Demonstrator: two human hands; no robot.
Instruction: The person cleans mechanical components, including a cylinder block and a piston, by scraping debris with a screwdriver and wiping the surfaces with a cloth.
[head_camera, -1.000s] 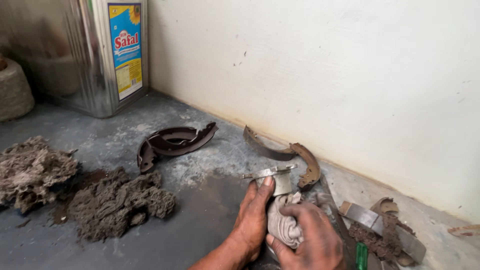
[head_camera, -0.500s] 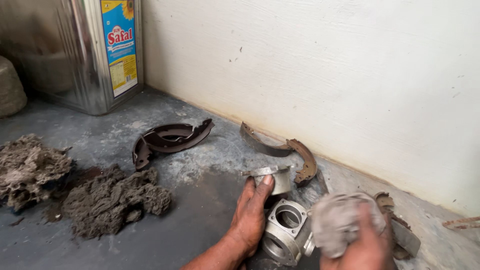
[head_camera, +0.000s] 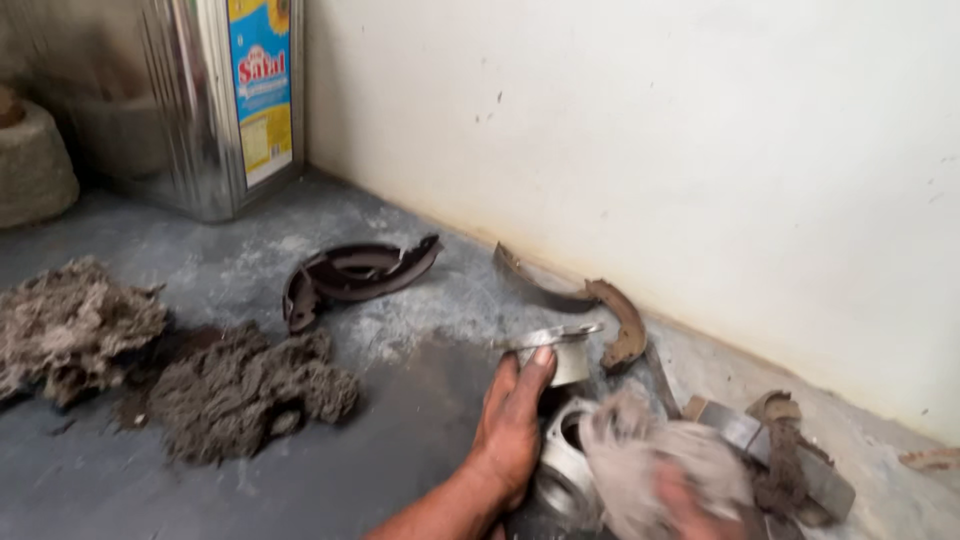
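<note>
Gripping the grey metal housing (head_camera: 562, 470) from its left side, the left hand (head_camera: 512, 430) lies along the casting with fingers stretched up to its upper flange, which pins the part to the concrete floor (head_camera: 400, 440) so that it cannot turn under rubbing. The right hand (head_camera: 685, 500) is a blur at the bottom edge of the view, closed around a wad of dirty cloth (head_camera: 650, 465) that presses onto the housing's round opening; how tightly the fingers curl I cannot tell through the motion smear. Half a second ago the cloth was lifted clear to the right and the bore lay open to view, whereas now it covers the part again, much as it did a second ago. Just right of the hands, bent metal strips and worn linings (head_camera: 790, 450) lie in grime near the foot of the wall. Left of them sit two clumps of grey cotton waste (head_camera: 250, 385), handy for wiping. Farther on, a dark pair of brake shoes (head_camera: 355, 275) rests on the floor and another rusty pair (head_camera: 590, 300) leans by the wall, with a large square tin (head_camera: 200, 100) in the far corner.
</note>
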